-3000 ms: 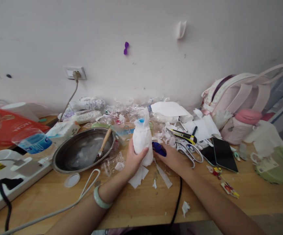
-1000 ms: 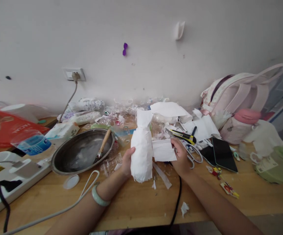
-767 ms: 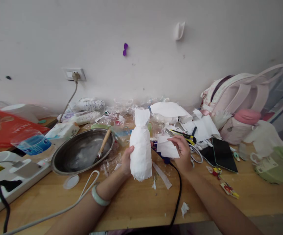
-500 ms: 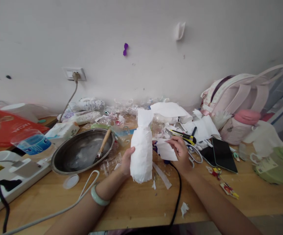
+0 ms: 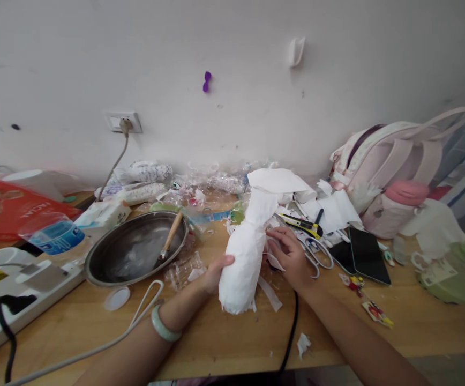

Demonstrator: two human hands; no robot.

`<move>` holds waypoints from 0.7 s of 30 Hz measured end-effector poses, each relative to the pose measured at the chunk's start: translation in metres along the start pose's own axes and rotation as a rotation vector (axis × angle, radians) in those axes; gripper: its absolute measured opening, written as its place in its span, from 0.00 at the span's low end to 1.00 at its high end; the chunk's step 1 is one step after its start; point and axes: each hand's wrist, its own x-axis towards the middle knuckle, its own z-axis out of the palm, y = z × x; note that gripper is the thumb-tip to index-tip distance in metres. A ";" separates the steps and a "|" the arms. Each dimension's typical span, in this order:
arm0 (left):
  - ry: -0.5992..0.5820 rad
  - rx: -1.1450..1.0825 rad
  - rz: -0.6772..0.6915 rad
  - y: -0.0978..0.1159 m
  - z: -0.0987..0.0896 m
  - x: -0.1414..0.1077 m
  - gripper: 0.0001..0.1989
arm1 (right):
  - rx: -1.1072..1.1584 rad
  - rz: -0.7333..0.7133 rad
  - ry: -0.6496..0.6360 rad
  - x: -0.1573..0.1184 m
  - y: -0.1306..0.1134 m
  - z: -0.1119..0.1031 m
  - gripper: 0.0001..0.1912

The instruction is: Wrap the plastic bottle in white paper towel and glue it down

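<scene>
A bottle-shaped form covered in white paper point(image 5: 240, 268) leans to the right above the table, its narrow neck upward. My left hand point(image 5: 215, 273) is closed around its lower left side, with the thumb on the front. On the other side, my right hand point(image 5: 291, 258) pinches a piece of white paper point(image 5: 274, 261) close to the form's shoulder. The form partly hides this piece, so I cannot tell how much of it touches. A narrow paper strip point(image 5: 270, 294) lies on the wooden table point(image 5: 212, 343) below.
To the left stands a metal basin point(image 5: 96, 268) with a wooden-handled brush point(image 5: 172, 234) in it. A yellow utility knife point(image 5: 302, 224), scissors point(image 5: 317, 257) and a dark tablet point(image 5: 367, 256) lie right. Plastic bottles crowd the wall. A black cable point(image 5: 292, 332) crosses the front.
The paper-covered form has tilted and shifted right and slightly down in my left hand. My right hand has brought the paper piece left against or behind the form's side.
</scene>
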 end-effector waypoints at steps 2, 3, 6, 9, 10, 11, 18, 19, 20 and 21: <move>0.025 0.020 0.000 0.002 0.004 0.000 0.25 | 0.034 0.094 0.044 0.001 0.003 0.000 0.08; 0.039 0.032 -0.001 0.002 0.005 0.000 0.26 | 0.051 0.135 0.085 0.003 0.005 0.000 0.09; 0.083 0.062 -0.004 0.003 0.006 0.000 0.29 | 0.111 0.233 0.239 0.009 0.012 -0.003 0.10; 0.118 0.081 0.001 0.002 0.005 0.000 0.28 | 0.229 0.372 0.373 0.016 0.020 -0.006 0.13; 0.118 0.080 0.003 0.002 0.005 0.000 0.27 | 0.285 0.432 0.406 0.018 0.023 -0.007 0.14; 0.112 0.078 -0.001 0.002 0.005 0.000 0.27 | 0.343 0.488 0.431 0.019 0.025 -0.007 0.14; 0.100 0.052 0.030 0.000 0.006 0.002 0.26 | 0.503 0.615 0.442 0.022 0.017 -0.005 0.19; 0.108 0.041 0.037 0.000 0.005 0.002 0.26 | 0.501 0.636 0.436 0.022 0.014 -0.005 0.20; 0.119 0.027 0.042 0.001 0.004 0.003 0.26 | 0.498 0.657 0.427 0.022 0.013 -0.004 0.21; 0.129 0.013 0.044 0.001 0.004 0.003 0.26 | 0.495 0.671 0.416 0.021 0.011 -0.004 0.22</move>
